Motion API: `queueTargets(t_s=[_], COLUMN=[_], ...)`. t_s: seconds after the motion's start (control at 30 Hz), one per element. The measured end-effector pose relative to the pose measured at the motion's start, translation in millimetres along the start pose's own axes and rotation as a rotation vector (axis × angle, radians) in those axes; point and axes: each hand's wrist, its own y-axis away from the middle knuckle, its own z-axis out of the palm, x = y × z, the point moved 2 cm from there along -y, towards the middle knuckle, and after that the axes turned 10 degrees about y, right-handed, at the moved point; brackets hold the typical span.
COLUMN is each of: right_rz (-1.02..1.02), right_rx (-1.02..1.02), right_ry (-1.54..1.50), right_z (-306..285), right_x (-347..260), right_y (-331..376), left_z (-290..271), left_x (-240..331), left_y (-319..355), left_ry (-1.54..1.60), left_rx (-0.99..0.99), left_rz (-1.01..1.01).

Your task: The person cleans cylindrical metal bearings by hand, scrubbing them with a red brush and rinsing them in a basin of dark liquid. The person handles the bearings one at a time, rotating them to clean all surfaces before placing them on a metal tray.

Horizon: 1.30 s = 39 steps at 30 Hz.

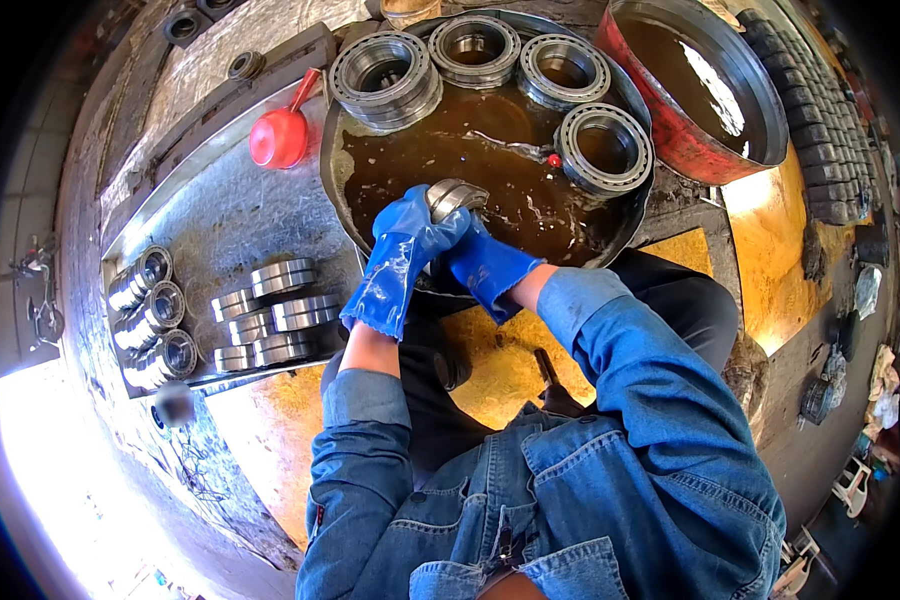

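Observation:
Both my hands wear long blue rubber gloves and meet over a round metal basin of murky brown liquid. Between them is a shiny metal bearing, tilted above the near part of the liquid. My left hand closes round its left side. From the right, my right hand grips it lower down, its fingers partly hidden behind the left glove. Large bearing rings stand along the basin's far and right sides. A thin jet or cord with a red ball at its end lies across the liquid.
To the left, a metal tray carries stacked bearing rings, rows of roller bearings and a red plastic scoop. A red drum of brown liquid stands at far right, beside stacked dark rings. Yellowish boards cover part of the floor.

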Motion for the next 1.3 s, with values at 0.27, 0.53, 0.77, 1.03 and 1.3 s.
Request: queueTargets(t_s=[0.27,0.53,0.77,1.03,1.3], right_rz=[0.502,-0.171,0.425,-0.227,0.391], right_rx=[-0.155,0.116,-0.162,0.035,-0.274], right_ry=[0.445,0.908,-0.298,0.461,-0.180], right_z=[-19.0,0.2,-35.0,-1.4,-20.5], right_x=[-50.9,-24.0,-3.8,-19.1,-43.7], right_y=[19.1,11.1,20.8,12.6,21.5], left_z=[-9.0,-3.8,-7.7,-3.7,-8.7], left_x=[-2.4,-2.5,3.0,-0.6,-5.1], left_y=[7.4,4.1,6.9,2.9,10.2], left_ry=[0.091,0.014,0.092,-0.001,0.090], left_rx=[-0.025,-0.018,-0.041,-0.012,-0.048], left_rz=[-0.016,-0.020,0.028,-0.016,-0.026])
